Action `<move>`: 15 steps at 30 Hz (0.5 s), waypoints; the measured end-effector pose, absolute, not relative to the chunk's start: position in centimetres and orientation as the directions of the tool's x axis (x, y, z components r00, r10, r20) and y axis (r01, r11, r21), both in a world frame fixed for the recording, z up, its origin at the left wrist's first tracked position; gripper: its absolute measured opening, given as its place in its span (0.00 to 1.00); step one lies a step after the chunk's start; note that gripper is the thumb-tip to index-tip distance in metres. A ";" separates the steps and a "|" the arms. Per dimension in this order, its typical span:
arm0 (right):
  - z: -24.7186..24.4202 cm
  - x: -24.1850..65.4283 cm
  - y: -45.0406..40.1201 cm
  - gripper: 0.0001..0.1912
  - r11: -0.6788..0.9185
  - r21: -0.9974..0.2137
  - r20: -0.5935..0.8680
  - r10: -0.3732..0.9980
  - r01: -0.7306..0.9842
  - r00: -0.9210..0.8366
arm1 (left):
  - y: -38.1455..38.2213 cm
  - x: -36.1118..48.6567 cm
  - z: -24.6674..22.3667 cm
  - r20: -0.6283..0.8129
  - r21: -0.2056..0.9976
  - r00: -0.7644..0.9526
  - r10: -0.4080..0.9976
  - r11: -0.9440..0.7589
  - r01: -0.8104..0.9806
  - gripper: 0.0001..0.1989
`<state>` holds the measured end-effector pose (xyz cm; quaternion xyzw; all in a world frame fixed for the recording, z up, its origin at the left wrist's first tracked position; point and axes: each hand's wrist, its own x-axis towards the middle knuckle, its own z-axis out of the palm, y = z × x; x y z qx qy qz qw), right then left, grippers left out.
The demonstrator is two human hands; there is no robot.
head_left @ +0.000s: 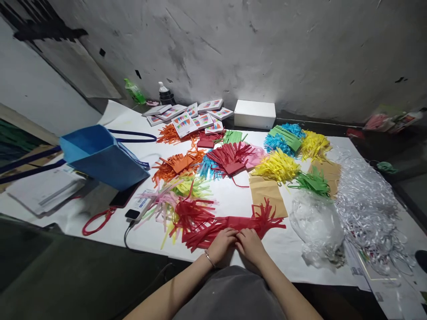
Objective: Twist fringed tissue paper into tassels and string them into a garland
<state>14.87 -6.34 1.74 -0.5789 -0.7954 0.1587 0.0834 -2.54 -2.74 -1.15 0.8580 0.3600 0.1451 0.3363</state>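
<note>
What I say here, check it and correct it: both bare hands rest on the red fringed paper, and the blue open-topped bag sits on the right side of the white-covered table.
One thing is wrong: the blue open-topped bag sits on the left side of the white-covered table, as the head view shows. Left hand and right hand do rest on the red fringed paper.

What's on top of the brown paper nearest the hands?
Red fringe crosses its lower edge, and yellow fringe overlaps its top. Whatever lies beneath those strips is covered.
</note>
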 end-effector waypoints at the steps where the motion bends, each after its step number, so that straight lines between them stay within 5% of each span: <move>1: 1.7 14.8 -6.4 0.07 0.288 -0.350 -0.055 0.943 0.891 -0.327 | -2.9 -2.6 -1.2 0.019 0.696 0.674 0.738 -0.494 0.521 0.10; 7: 1.2 15.5 -6.9 0.06 0.219 -0.321 -0.081 0.963 0.921 -0.258 | -3.0 -2.5 -1.0 -0.001 0.740 0.572 0.821 -0.384 0.552 0.11; 15: 1.0 15.6 -4.9 0.06 0.058 -0.265 -0.166 0.981 0.962 -0.104 | -1.0 -1.8 -0.3 -0.157 0.657 0.443 0.883 -0.242 0.714 0.11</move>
